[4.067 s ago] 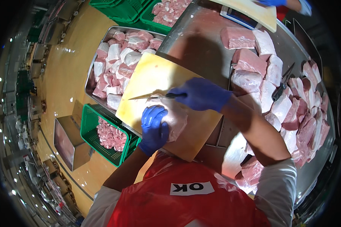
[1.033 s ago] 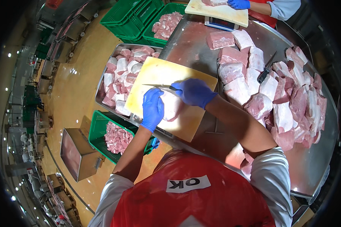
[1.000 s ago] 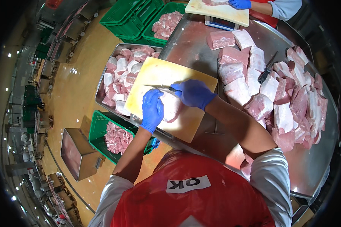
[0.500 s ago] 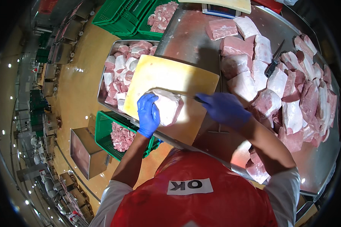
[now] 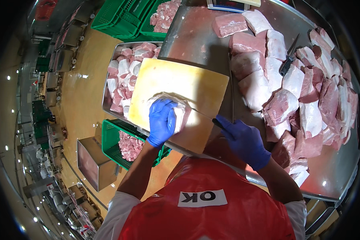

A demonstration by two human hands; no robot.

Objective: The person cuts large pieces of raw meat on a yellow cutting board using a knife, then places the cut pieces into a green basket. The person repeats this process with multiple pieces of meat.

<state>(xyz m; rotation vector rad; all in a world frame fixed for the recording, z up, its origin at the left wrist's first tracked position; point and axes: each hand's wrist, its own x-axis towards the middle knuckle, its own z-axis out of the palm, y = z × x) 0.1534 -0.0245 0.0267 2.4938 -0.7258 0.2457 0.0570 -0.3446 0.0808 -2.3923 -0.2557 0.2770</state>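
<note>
On the yellow cutting board lies a thick piece of pale pink meat with a whitish top. My left hand, in a blue glove, is closed over it, the fingers pressed together on its top and left side. To the right, my blue-gloved right hand grips the dark handle of a knife. Its thin blade points up and left, reaching the meat's right side; whether the tip is in the meat I cannot tell.
Many meat blocks cover the steel table's right side, with a second knife lying among them. Left of the board stands a metal tray of cut pieces. Green crates hold trimmings, and a steel bin stands on the floor.
My right hand has come nearer to me and slightly right with the knife, showing more blade. My left hand has slid right, farther over the meat.
</note>
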